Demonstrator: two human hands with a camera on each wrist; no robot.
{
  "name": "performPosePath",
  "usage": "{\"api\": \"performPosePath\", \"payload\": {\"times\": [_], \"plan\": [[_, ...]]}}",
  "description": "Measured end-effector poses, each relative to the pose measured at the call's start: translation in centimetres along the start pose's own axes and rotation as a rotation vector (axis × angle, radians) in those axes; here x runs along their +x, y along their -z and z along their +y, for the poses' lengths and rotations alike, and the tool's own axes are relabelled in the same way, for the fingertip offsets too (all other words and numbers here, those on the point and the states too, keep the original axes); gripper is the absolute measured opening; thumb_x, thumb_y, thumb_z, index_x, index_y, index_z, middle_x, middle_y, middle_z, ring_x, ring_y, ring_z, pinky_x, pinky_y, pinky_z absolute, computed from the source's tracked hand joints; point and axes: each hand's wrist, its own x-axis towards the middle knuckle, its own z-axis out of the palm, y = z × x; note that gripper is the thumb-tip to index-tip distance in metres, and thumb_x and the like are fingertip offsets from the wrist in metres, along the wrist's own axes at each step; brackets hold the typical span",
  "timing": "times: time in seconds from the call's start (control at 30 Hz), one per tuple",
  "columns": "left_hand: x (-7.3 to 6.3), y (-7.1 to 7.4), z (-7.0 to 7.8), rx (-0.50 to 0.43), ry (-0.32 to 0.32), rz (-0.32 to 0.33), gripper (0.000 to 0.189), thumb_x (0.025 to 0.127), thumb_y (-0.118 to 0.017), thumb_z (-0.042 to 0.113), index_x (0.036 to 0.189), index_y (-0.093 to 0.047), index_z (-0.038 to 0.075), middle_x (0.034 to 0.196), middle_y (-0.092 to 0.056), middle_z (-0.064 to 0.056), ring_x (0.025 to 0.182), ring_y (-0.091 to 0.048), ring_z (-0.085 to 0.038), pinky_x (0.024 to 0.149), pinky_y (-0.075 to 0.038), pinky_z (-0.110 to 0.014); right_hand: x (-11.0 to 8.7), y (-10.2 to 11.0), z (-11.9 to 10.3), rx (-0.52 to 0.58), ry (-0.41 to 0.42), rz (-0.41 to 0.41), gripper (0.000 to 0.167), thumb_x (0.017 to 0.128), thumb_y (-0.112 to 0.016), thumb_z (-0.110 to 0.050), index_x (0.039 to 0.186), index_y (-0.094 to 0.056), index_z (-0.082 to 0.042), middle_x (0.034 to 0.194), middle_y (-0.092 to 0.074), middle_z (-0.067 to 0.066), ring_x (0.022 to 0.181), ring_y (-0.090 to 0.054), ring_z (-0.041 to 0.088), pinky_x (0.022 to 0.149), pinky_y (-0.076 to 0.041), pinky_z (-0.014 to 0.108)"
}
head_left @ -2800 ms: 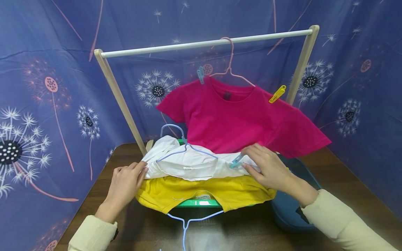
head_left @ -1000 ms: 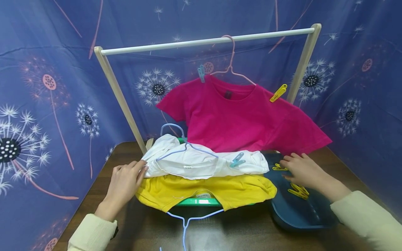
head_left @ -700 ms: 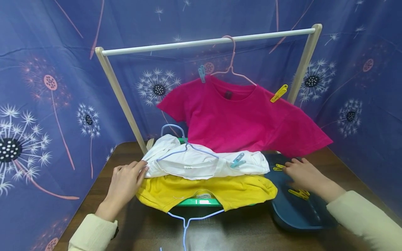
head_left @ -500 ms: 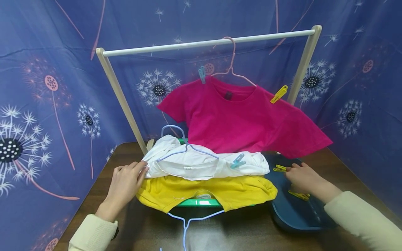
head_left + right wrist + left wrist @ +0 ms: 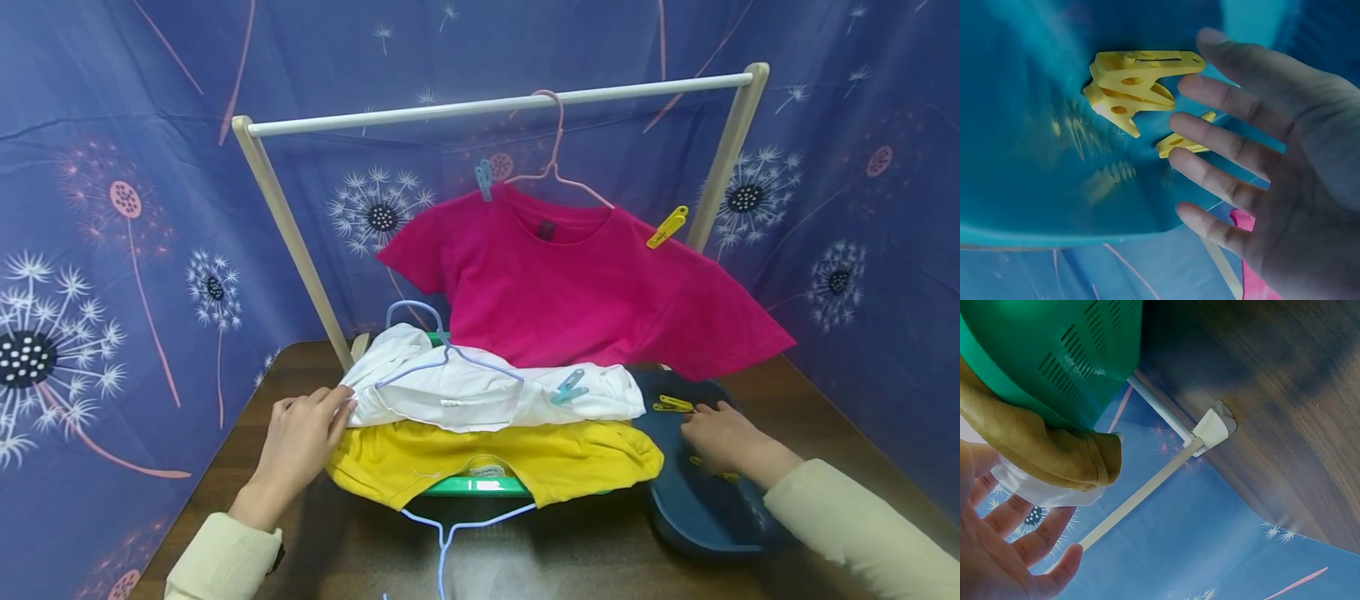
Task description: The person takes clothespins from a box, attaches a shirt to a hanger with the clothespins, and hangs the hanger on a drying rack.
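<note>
My left hand [image 5: 303,433] rests its fingertips at the left end of a white T-shirt [image 5: 442,408]. In the left wrist view its fingers [image 5: 1047,534] are spread, the thumb apart from the cloth. A light-blue hanger [image 5: 447,354] lies in the shirt's neck. A pale blue clothespin [image 5: 570,388] is clipped near the shirt's right shoulder. My right hand [image 5: 726,437] is over a dark blue tray [image 5: 697,517], near a yellow clothespin [image 5: 672,404]. The right wrist view shows that palm [image 5: 1310,187] open, fingers extended beside several yellow clothespins [image 5: 1129,75], holding none.
A yellow T-shirt [image 5: 585,454] with another light-blue hanger [image 5: 442,533] lies in front, over a green basket [image 5: 480,486]. Behind, a magenta T-shirt [image 5: 547,283] hangs from a rack [image 5: 420,113], with a blue and a yellow clothespin [image 5: 667,227] on it.
My right hand has left the blue clothespin, which stays on the white shirt, and moved right to the tray. There it has shifted slightly toward me. The left hand has stayed put.
</note>
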Motion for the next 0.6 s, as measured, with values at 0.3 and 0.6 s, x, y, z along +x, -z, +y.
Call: {"api": "performPosePath", "payload": {"times": [0.3, 0.6], "plan": [[0.02, 0.29, 0.22, -0.006, -0.004, 0.007, 0.013, 0.088, -0.059, 0.021, 0.097, -0.063, 0.012, 0.081, -0.066, -0.008, 0.071, -0.064, -0.033, 0.073, -0.040, -0.053, 0.23, -0.57, -0.01, -0.028, 0.022, 0.015, 0.024, 0.060, -0.083, -0.018, 0.075, -0.064, -0.015, 0.075, -0.062, -0.003, 0.070, -0.046, 0.016, 0.061, -0.034, 0.031], [-0.05, 0.29, 0.21, -0.011, 0.002, -0.004, 0.013, 0.088, -0.059, 0.022, 0.097, -0.063, 0.013, 0.081, -0.066, -0.007, 0.071, -0.064, -0.031, 0.073, -0.040, -0.052, 0.35, -0.74, -0.30, 0.001, 0.046, 0.052, 0.019, 0.067, -0.077, -0.013, 0.067, -0.058, -0.019, 0.069, -0.057, -0.007, 0.067, -0.043, 0.014, 0.059, -0.029, 0.028]]}}
